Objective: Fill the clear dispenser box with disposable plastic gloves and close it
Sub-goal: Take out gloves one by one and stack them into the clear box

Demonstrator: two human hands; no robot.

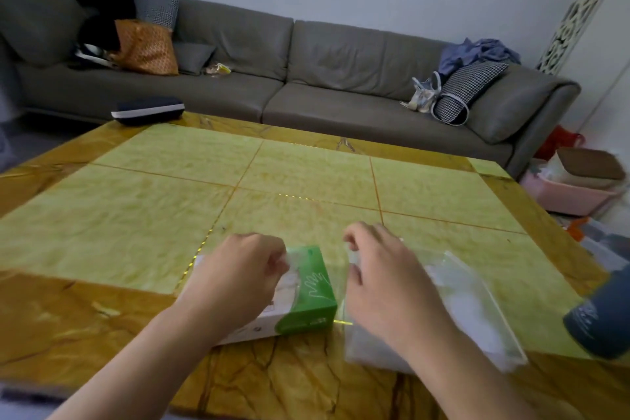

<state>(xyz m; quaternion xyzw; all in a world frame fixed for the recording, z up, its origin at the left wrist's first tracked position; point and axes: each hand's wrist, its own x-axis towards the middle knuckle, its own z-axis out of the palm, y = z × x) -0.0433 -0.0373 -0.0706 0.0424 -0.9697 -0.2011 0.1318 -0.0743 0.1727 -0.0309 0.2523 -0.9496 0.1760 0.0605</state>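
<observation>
A green and white glove carton lies on the table near the front edge, with thin plastic gloves showing at its top opening. My left hand hovers over the carton and pinches a clear glove at the opening. To the right lies the clear dispenser box, with whitish gloves visible inside it. My right hand is above the clear box's left end, fingers curled, pinching a thin clear piece of plastic. My right forearm hides part of the box.
The yellow-green marble table stretches ahead. A dark blue bottle lies at the right edge. A dark case sits at the far left corner. A grey sofa with bags and cushions stands behind; a pink bin is right.
</observation>
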